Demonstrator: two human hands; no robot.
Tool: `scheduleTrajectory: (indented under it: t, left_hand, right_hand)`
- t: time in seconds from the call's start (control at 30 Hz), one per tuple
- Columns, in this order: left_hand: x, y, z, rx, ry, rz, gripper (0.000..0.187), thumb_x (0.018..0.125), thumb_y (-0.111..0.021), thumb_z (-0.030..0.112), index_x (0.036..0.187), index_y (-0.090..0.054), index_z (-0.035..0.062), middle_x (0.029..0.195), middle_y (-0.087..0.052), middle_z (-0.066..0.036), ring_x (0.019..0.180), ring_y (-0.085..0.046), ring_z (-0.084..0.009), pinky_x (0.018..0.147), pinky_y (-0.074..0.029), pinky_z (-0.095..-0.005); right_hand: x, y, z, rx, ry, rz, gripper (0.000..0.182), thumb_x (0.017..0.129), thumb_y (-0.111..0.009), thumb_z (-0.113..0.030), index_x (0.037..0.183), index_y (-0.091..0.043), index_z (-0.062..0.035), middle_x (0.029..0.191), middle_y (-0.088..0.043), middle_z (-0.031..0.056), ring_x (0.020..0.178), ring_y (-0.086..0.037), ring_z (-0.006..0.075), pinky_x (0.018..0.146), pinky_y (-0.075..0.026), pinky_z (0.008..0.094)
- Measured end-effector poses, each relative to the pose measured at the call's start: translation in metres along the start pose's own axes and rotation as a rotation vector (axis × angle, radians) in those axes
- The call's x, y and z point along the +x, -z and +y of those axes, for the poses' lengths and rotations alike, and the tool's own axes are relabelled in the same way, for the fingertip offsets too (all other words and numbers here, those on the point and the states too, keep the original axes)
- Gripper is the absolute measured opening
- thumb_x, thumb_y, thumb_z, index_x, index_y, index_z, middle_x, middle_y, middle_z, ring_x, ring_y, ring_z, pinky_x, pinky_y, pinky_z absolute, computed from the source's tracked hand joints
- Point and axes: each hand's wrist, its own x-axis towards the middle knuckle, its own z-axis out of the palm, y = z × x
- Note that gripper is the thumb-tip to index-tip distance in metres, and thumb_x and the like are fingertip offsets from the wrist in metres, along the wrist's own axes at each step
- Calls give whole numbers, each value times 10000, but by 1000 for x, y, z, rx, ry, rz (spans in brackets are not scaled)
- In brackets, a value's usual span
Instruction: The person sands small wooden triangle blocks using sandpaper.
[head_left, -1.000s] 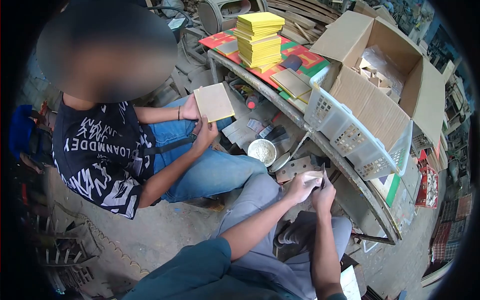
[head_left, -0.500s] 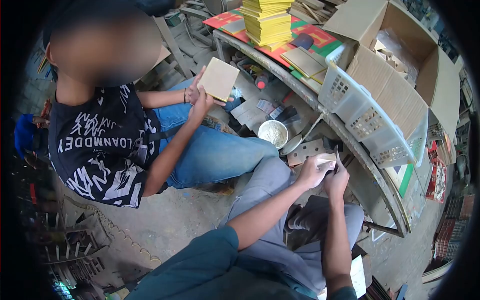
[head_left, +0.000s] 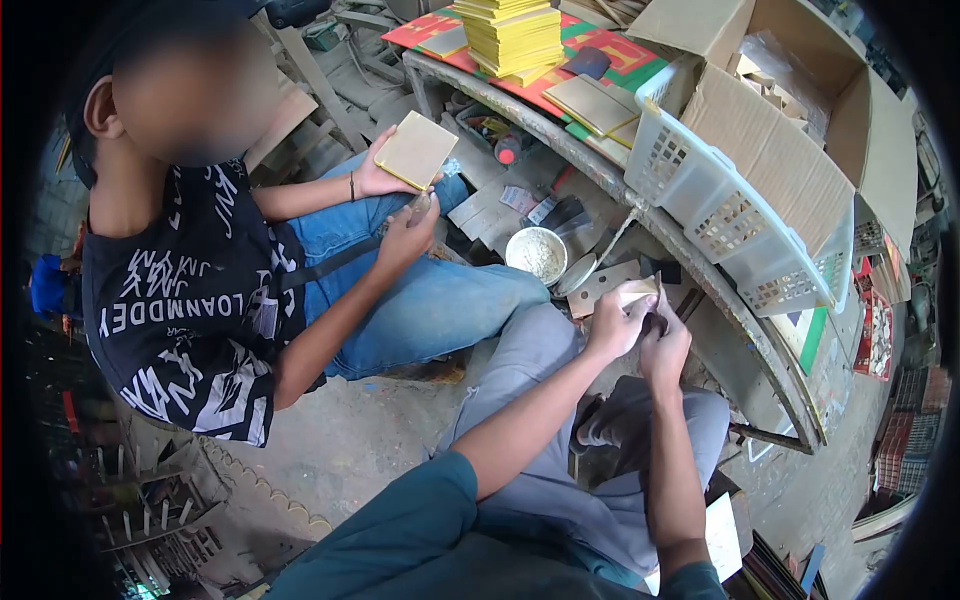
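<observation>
My left hand [head_left: 615, 326] is closed around a small pale piece that looks like wood [head_left: 634, 289], its light face showing above the fingers. Close against it, my right hand [head_left: 664, 350] pinches a thin brownish sheet [head_left: 658, 287], perhaps sandpaper, at the edge of the pale piece. Fingers hide most of both items. Both hands are held above my lap, near the bench edge. Beyond my left hand a white tub [head_left: 541, 256] holds a pale, lumpy material. Beside it lies a flat board with holes [head_left: 603, 288].
On the left a seated person [head_left: 190, 290] holds a square board with yellow edges [head_left: 417, 150]. The bench [head_left: 590, 165] carries a stack of yellow-edged boards [head_left: 512, 40], a white plastic basket [head_left: 735, 215] and an open cardboard box [head_left: 885, 150]. A red crate [head_left: 876, 340] stands at right.
The view has shifted slightly. The other person's near hand has slid down off the square board's face to its lower edge. My hands stay together, the pale piece slightly turned.
</observation>
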Motion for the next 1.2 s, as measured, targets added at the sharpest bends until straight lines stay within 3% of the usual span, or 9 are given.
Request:
scheduleTrajectory:
  t: [0.13,0.27,0.4,0.5,0.63,0.8,0.87,1.0,1.2]
  left_hand:
    - [-6,0,16,109,-20,-109,297,890,-628,108,1148,-588,-35,1009,-684,-104,902,-642,-134,799,-495,-259]
    - [-1,0,2,25,33,31,316,884,-634,104,1155,-577,-49,1024,-680,-116,920,-637,-133,810,-494,-266]
    - [-10,-3,9,-7,47,-100,300,892,-621,96,1145,-575,-58,1036,-672,-126,920,-636,-128,802,-497,-261]
    - [-3,-1,13,-65,100,-36,309,892,-623,109,1150,-577,-56,1052,-669,-124,932,-634,-131,819,-492,-268]
    - [-9,-3,9,22,109,19,314,894,-628,130,1145,-584,-52,1033,-677,-115,923,-635,-135,828,-490,-272]
    - [-1,-4,4,-68,111,70,329,895,-637,158,1150,-587,-43,1034,-677,-112,905,-637,-133,819,-492,-268]
    - [0,-3,2,-106,91,20,325,896,-633,149,1153,-586,-45,1034,-678,-108,903,-636,-130,817,-492,-265]
    - [-4,-4,4,-76,41,-129,330,894,-631,134,1167,-581,-45,1030,-677,-109,907,-633,-124,815,-492,-260]
    - [-1,-1,7,-87,57,36,353,881,-653,160,1163,-581,-41,1041,-673,-116,923,-634,-141,823,-493,-276]
  right_hand:
    - [7,10,-11,-1,-139,-41,472,801,-454,93,1242,-572,-28,1024,-608,289,942,-672,251,813,-487,321]
    - [-2,-3,4,-40,95,37,500,779,-472,86,1253,-569,-41,972,-617,294,920,-665,201,778,-487,310]
    - [11,12,-5,35,-110,-49,521,779,-455,86,1264,-567,-67,887,-601,305,833,-692,289,742,-496,326]
    - [-1,2,-2,-43,175,28,514,768,-454,104,1246,-576,-42,1003,-602,307,979,-659,304,818,-483,325]
    - [7,3,-3,25,-88,-54,525,758,-440,125,1254,-555,-4,1011,-605,304,993,-655,289,804,-482,322]
    - [1,5,-8,-12,-81,-65,527,764,-433,131,1259,-552,-7,1032,-599,300,993,-655,277,803,-484,322]
    - [-7,-2,-5,5,138,58,526,768,-433,133,1262,-548,-6,1062,-606,285,1007,-650,282,827,-482,333]
    - [10,7,-8,-3,-223,-89,530,772,-450,127,1271,-545,-23,1076,-594,287,1020,-636,293,794,-496,333]
    - [-8,-5,-7,42,70,50,501,807,-450,108,1286,-525,-14,1130,-574,298,1099,-598,266,882,-458,302]
